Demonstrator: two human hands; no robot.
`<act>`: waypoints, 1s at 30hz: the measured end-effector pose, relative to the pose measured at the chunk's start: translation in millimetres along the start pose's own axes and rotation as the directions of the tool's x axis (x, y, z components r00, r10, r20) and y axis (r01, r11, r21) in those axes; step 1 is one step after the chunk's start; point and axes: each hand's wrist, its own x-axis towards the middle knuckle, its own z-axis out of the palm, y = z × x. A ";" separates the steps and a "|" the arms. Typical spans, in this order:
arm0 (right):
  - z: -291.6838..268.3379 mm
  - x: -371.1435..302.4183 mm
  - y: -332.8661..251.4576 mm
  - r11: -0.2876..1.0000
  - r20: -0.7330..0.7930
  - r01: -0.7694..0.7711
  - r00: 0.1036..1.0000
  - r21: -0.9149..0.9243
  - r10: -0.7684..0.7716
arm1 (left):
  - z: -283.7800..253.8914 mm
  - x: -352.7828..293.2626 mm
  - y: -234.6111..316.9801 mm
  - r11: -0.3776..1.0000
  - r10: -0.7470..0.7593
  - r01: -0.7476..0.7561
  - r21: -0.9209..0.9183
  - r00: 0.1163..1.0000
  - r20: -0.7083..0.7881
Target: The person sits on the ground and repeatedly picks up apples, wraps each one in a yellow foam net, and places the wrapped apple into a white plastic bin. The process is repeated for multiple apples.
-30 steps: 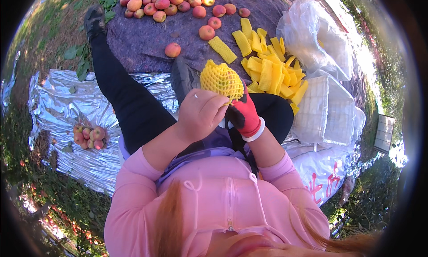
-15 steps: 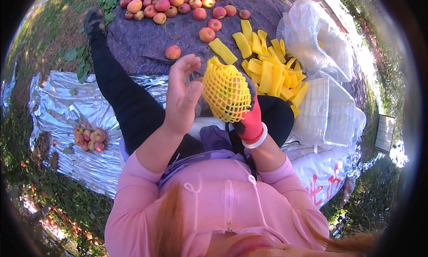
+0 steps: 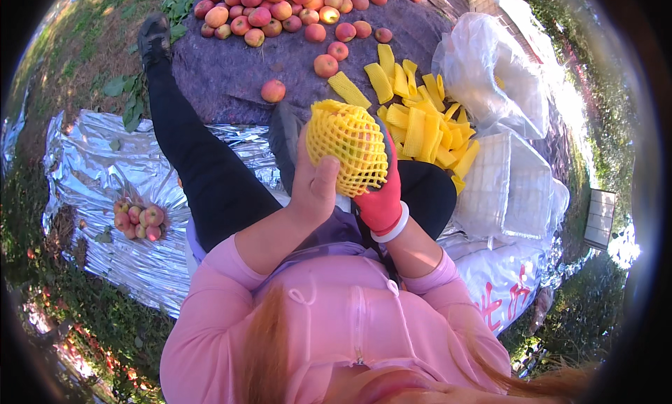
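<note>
A yellow foam net [image 3: 348, 146] sits around an apple, whose reddish-green skin shows faintly through the mesh. My right hand [image 3: 381, 201], in a red glove with a dark palm, grips the netted apple from its right side. Against the left side of the net lies my bare left hand [image 3: 315, 187]. Its thumb is in front, and its other fingers are mostly hidden behind the net. Just beyond my hands, a flat yellow foam net [image 3: 348, 89] rests on the dark cloth, beside a pile of such nets [image 3: 427, 127].
Many apples [image 3: 280, 10] lie heaped on the dark cloth [image 3: 210, 75] at the far side, with a few loose ones nearer. To the right stand white crates [image 3: 514, 187] with clear plastic liners [image 3: 490, 61]. Silver foil sheeting [image 3: 105, 173] at left bears a small apple cluster [image 3: 140, 220].
My left hand has closed in from beside the net onto its left side. The netted apple has shifted slightly left and down, still in my right hand.
</note>
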 end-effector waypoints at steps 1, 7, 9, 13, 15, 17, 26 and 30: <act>-11.7 4.5 -8.4 0.990 0.106 0.014 0.994 -0.140 0.001 | -8.9 5.9 6.0 1.000 0.008 -0.008 0.002 1.000 -0.030; -52.7 36.4 -48.5 0.997 0.033 -0.043 0.999 0.059 0.041 | -17.6 18.7 13.0 0.975 0.114 -0.134 0.177 0.987 0.116; -19.3 21.7 -42.3 0.941 0.191 -0.173 0.974 0.290 0.120 | -2.7 11.4 1.7 0.962 0.146 -0.174 0.210 0.979 0.143; 41.9 5.9 -12.2 0.919 -0.097 0.234 0.972 0.318 -0.214 | 15.1 -15.9 -7.1 0.958 0.106 -0.120 -0.261 0.992 -0.069; 38.4 7.9 -3.6 0.916 -0.055 0.163 0.987 0.366 -0.154 | 14.8 -18.3 -5.6 0.977 0.163 -0.167 -0.134 0.986 -0.040; 26.6 12.2 0.0 0.922 -0.014 0.093 0.995 0.376 -0.095 | 10.9 -11.6 -0.6 0.980 0.182 -0.179 0.092 0.983 -0.033; -21.8 19.0 0.8 0.924 0.047 0.131 0.991 -0.360 -0.122 | -17.6 19.6 35.6 0.206 0.470 -0.605 0.770 0.751 0.464; -25.8 23.8 2.5 0.863 0.008 0.191 0.977 -0.468 -0.211 | -8.7 10.4 34.3 0.114 0.492 -0.612 0.782 0.719 0.491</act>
